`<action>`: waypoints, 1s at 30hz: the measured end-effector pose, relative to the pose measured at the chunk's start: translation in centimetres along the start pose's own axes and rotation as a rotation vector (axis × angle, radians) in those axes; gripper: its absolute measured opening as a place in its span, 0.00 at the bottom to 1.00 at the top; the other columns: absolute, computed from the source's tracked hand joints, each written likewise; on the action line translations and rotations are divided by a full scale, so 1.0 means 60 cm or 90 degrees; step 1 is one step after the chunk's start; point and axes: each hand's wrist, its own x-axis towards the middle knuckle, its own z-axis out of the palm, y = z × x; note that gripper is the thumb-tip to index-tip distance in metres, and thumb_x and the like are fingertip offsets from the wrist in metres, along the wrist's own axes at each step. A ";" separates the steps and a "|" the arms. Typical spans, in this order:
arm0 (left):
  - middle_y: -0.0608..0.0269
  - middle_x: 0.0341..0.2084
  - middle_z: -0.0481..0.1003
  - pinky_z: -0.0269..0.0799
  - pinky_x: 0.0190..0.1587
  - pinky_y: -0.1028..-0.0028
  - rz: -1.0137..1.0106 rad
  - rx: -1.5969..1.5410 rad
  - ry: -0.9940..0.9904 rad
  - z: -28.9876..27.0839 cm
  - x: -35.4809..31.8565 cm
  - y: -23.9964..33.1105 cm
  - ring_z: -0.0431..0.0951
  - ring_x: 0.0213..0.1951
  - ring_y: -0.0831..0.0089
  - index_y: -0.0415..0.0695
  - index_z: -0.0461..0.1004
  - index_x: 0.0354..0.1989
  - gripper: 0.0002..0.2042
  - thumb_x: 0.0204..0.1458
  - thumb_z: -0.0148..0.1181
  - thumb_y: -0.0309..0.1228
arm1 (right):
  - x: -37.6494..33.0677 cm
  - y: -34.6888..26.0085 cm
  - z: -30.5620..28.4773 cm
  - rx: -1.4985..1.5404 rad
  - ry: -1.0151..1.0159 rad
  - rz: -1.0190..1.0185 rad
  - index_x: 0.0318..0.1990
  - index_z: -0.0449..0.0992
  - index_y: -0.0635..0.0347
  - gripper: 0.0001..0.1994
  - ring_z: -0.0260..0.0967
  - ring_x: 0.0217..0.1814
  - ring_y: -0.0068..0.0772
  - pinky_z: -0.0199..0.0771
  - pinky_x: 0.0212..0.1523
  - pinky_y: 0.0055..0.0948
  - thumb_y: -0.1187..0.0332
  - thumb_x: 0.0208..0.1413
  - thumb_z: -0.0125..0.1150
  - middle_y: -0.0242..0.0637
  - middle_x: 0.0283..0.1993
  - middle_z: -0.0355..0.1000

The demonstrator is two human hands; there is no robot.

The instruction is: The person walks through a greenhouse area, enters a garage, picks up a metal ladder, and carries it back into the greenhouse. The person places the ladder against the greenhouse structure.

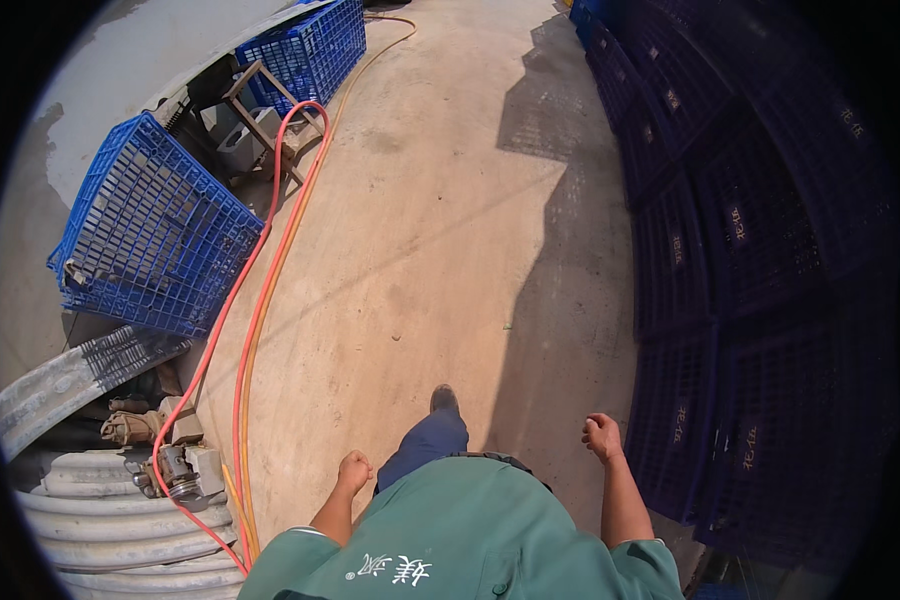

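Observation:
My left hand [354, 470] hangs beside my body with its fingers curled into a loose fist, and nothing shows in it. On the other side, my right hand [601, 436] is held out from my body, its fingers also curled in, with no object visible. Neither hand touches anything. Closest to the right hand is a tall stack of dark blue plastic crates [675, 400]. Red and yellow hoses [245, 380] run along the floor left of my left hand. One shoe [444, 398] shows ahead of me on the concrete.
A blue crate [160, 230] leans tilted on the left, with another blue crate [315, 55] farther off and a wooden frame [255, 110] between. Grey corrugated sheets [110, 530] and a small machine part [175, 475] lie at lower left. Concrete floor [400, 220] stretches ahead.

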 end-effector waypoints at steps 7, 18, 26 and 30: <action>0.58 0.25 0.73 0.71 0.32 0.73 0.189 -0.045 -0.073 -0.049 0.204 0.515 0.73 0.24 0.72 0.42 0.67 0.24 0.07 0.48 0.41 0.21 | 0.126 -0.101 0.015 -0.031 -0.078 0.267 0.48 0.74 0.64 0.14 0.75 0.29 0.37 0.75 0.27 0.37 0.66 0.58 0.54 0.42 0.35 0.75; 0.59 0.26 0.75 0.70 0.26 0.73 0.049 0.057 -0.022 0.028 0.484 1.036 0.75 0.23 0.73 0.41 0.69 0.27 0.07 0.50 0.43 0.20 | 0.756 -0.549 0.016 0.006 -0.090 0.293 0.50 0.73 0.65 0.16 0.75 0.30 0.38 0.74 0.29 0.36 0.65 0.57 0.53 0.42 0.34 0.74; 0.57 0.25 0.75 0.71 0.27 0.71 0.032 -0.101 0.009 0.099 0.685 1.383 0.75 0.24 0.71 0.42 0.69 0.26 0.08 0.47 0.41 0.17 | 1.279 -1.133 -0.076 -0.120 -0.081 -0.101 0.51 0.71 0.66 0.16 0.71 0.26 0.29 0.70 0.24 0.28 0.68 0.59 0.51 0.39 0.34 0.73; 0.58 0.23 0.74 0.71 0.27 0.71 0.034 -0.019 -0.072 0.133 0.834 1.593 0.74 0.24 0.71 0.41 0.69 0.25 0.09 0.45 0.41 0.17 | 1.465 -1.293 -0.063 -0.055 -0.035 -0.133 0.50 0.72 0.66 0.16 0.72 0.27 0.29 0.71 0.25 0.27 0.67 0.58 0.51 0.39 0.34 0.74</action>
